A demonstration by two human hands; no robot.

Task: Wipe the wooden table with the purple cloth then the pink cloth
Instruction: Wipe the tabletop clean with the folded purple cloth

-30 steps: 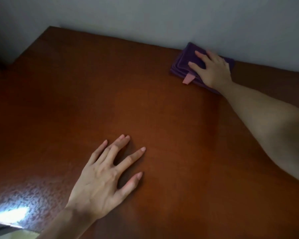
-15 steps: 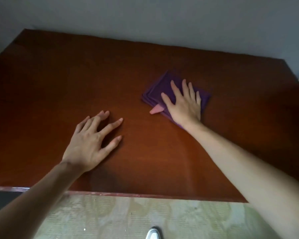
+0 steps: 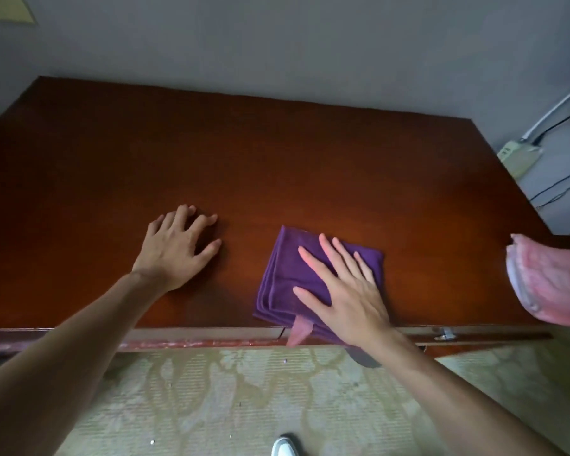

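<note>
The folded purple cloth (image 3: 285,278) lies at the near edge of the wooden table (image 3: 277,159), one corner and its pink tag hanging over the edge. My right hand (image 3: 339,291) presses flat on it with straight, spread fingers. My left hand (image 3: 175,248) rests on the bare wood to the left of the cloth, fingers spread and slightly bent. The folded pink cloth (image 3: 550,278) lies at the table's near right corner, apart from both hands.
A grey wall runs behind the table. A power strip (image 3: 517,156) and cables sit on the floor past the right edge. Patterned flooring (image 3: 244,399) and the tip of a shoe (image 3: 285,447) show below the near edge.
My right hand has dragged the purple cloth from the far edge by the wall back to the near edge. My left hand stayed on the wood. The view pulled back, and the pink cloth came into sight.
</note>
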